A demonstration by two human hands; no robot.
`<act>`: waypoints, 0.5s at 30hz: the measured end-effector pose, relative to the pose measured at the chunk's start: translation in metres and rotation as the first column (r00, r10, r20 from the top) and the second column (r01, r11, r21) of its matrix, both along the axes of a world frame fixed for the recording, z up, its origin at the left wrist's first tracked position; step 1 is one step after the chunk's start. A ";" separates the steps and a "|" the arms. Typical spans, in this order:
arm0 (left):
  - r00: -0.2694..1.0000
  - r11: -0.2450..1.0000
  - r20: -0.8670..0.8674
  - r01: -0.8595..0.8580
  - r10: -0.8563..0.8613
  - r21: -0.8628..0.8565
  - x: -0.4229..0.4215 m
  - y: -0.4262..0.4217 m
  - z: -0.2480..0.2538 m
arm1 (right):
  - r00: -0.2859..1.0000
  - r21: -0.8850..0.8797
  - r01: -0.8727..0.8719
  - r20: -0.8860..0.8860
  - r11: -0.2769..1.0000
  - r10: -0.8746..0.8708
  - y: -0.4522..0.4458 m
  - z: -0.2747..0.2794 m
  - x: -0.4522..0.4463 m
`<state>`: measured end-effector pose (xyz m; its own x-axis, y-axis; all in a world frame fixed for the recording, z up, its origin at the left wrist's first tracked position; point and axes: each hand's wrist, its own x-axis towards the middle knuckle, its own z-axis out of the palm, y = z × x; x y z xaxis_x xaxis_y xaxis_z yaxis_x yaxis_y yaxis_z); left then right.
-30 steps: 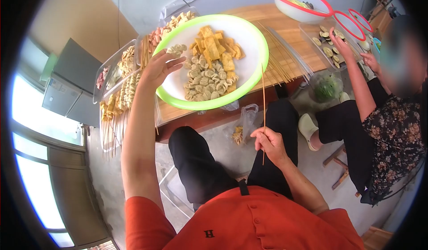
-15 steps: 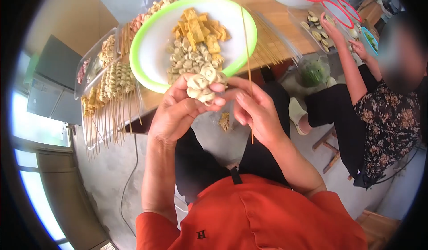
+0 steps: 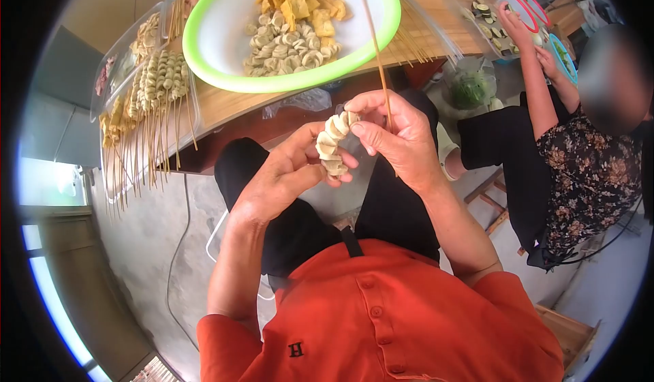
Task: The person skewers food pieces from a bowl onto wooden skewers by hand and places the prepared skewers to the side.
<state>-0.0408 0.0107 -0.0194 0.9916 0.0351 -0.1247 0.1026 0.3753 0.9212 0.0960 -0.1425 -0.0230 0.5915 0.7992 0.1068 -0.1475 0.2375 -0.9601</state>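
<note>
A short row of pale bean curd rolls point(image 3: 330, 149) lies in my left hand point(image 3: 281, 177), whose fingers are curled round it. Close beside it, my right hand point(image 3: 403, 142) holds a thin bamboo skewer point(image 3: 374, 36) that stands nearly upright. The thumb and forefinger of that hand also pinch the top roll. Above both hands, a white bowl with a green rim point(image 3: 272, 85) holds loose bean curd rolls point(image 3: 283, 53) and yellow-brown tofu pieces point(image 3: 294, 6). Whether the skewer touches any roll is hidden by my fingers.
Loaded skewers point(image 3: 158, 75) lie in a clear tray on the left of the wooden table point(image 3: 221, 106); bare skewers point(image 3: 415, 41) lie right of the bowl. A co-worker point(image 3: 593, 171) sits at right near sliced vegetables point(image 3: 487, 21). A cable point(image 3: 178, 246) crosses the floor.
Both hands have moved down, away from the bowl. The rolls, bunched in my left hand before, now form a row, and my right fingers have come onto the top one.
</note>
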 end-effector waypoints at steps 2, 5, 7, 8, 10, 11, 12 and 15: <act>1.000 1.000 -0.002 -0.011 0.011 -0.014 -0.002 -0.002 -0.006 | 0.998 -0.026 -0.006 0.067 1.000 0.007 -0.002 -0.001 -0.003; 0.999 1.000 0.027 -0.026 0.026 -0.013 -0.004 -0.003 -0.016 | 0.990 -0.043 -0.046 0.128 0.998 0.052 -0.002 -0.004 -0.004; 1.000 0.998 -0.010 -0.010 0.009 -0.065 -0.005 -0.003 -0.024 | 0.937 0.002 -0.042 0.346 0.999 0.039 0.000 -0.009 -0.004; 1.000 0.998 -0.013 -0.012 0.011 -0.069 -0.006 -0.004 -0.028 | 0.939 -0.002 -0.044 0.342 0.999 0.042 -0.001 -0.007 -0.007; 0.999 0.995 -0.003 -0.042 0.041 -0.088 -0.007 -0.008 -0.033 | 0.944 -0.014 -0.051 0.324 0.999 0.053 0.000 0.004 -0.017; 0.999 0.995 -0.005 -0.042 0.042 -0.091 -0.007 -0.009 -0.032 | 0.945 -0.017 -0.051 0.322 0.999 0.054 0.000 0.004 -0.020; 0.999 0.991 -0.017 -0.046 0.045 -0.129 -0.008 -0.010 -0.030 | 0.949 -0.074 0.008 0.316 0.997 0.016 -0.001 0.003 -0.022; 0.999 0.988 -0.028 -0.047 0.043 -0.149 -0.010 -0.013 -0.027 | 0.947 -0.163 0.005 0.318 0.987 0.048 -0.004 0.002 -0.020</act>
<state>-0.0511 -0.0023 -0.0467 0.9859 0.0583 -0.1566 0.1049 0.5135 0.8517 0.0757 -0.1466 -0.0208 0.5297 0.8334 0.1574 0.1704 0.0773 -0.9823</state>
